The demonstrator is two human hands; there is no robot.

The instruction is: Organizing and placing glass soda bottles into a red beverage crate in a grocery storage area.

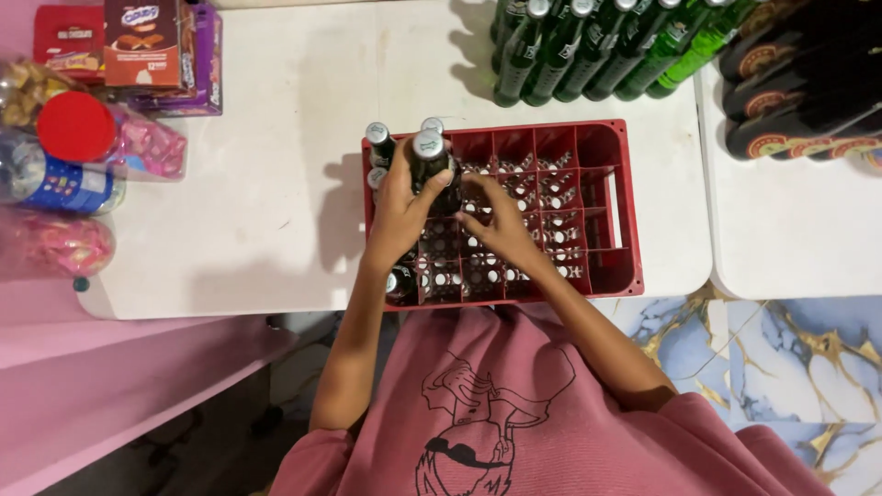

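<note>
A red plastic crate (614, 197) with many square cells stands on the white table (276, 184), right in front of me. Dark glass bottles with silver caps fill the cells along its left side. My left hand (401, 213) is wrapped around the neck of one dark bottle (429, 156), which stands higher than its neighbours. My right hand (501, 225) hovers over the crate's middle cells with fingers spread, fingertips close to that same bottle. Another capped bottle (401, 283) sits in the near left corner cell.
Several green bottles (588, 46) stand at the table's far edge. Dark bottles (799, 83) lie on a second white table to the right. Snack boxes (138, 46) and clear jars with sweets, one with a red lid (75, 127), line the left side.
</note>
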